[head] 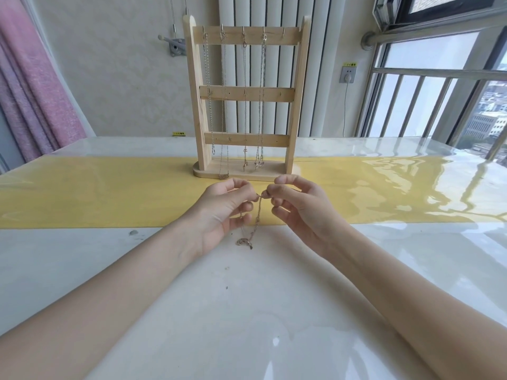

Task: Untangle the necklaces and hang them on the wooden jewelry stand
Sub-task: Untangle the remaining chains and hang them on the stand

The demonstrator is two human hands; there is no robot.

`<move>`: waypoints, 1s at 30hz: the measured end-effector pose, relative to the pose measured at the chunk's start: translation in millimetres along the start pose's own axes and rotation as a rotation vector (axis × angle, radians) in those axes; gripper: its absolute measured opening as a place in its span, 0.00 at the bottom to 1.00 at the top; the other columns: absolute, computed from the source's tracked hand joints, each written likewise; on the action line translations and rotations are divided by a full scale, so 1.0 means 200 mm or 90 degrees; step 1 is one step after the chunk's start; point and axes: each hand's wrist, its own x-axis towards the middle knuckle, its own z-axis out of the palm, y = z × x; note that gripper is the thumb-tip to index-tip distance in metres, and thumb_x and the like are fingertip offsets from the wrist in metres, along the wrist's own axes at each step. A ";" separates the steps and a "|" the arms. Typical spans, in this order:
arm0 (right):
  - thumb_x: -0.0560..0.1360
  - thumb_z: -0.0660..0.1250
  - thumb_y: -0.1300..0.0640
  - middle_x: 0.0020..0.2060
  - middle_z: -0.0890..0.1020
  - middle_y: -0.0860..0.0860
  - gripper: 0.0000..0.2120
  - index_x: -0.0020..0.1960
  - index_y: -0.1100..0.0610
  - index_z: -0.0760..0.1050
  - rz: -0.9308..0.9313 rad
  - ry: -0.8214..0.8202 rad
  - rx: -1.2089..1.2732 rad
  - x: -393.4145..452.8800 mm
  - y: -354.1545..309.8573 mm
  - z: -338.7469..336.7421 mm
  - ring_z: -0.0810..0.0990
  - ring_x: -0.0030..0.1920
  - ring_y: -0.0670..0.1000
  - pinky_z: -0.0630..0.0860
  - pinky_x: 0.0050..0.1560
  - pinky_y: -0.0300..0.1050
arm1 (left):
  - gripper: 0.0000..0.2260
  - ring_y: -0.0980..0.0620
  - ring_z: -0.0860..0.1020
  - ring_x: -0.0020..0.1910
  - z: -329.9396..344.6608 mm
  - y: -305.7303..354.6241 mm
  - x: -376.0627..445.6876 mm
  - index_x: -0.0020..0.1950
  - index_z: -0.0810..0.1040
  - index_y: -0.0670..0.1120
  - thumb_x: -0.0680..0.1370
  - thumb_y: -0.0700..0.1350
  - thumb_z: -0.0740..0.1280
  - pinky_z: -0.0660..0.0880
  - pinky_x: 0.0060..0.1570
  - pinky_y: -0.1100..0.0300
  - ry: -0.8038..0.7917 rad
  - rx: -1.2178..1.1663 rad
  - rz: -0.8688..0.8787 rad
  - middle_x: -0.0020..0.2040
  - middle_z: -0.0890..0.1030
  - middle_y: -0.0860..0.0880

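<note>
A thin gold necklace (258, 218) hangs between my two hands just above the table, its pendant (244, 241) resting on the white surface. My left hand (225, 209) pinches one end of the chain near the clasp, and my right hand (299, 207) pinches the other end right beside it. The wooden jewelry stand (244, 94) rises just behind my hands on the yellow strip. Several silver necklaces (245, 105) hang from hooks on its top bar; the rightmost hook carries nothing.
A glossy white table (247, 297) with a yellow runner (96, 196) under clear film stretches left and right. Behind stand a white radiator (274, 64), a pink curtain (33, 91) at left and a railed window (425, 100) at right.
</note>
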 end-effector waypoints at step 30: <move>0.74 0.66 0.66 0.30 0.76 0.51 0.06 0.42 0.57 0.72 -0.051 0.062 0.011 0.02 -0.02 -0.04 0.73 0.28 0.44 0.71 0.33 0.36 | 0.05 0.59 0.78 0.31 -0.01 0.00 -0.02 0.45 0.81 0.44 0.75 0.44 0.68 0.66 0.24 0.70 -0.026 0.175 0.063 0.37 0.83 0.50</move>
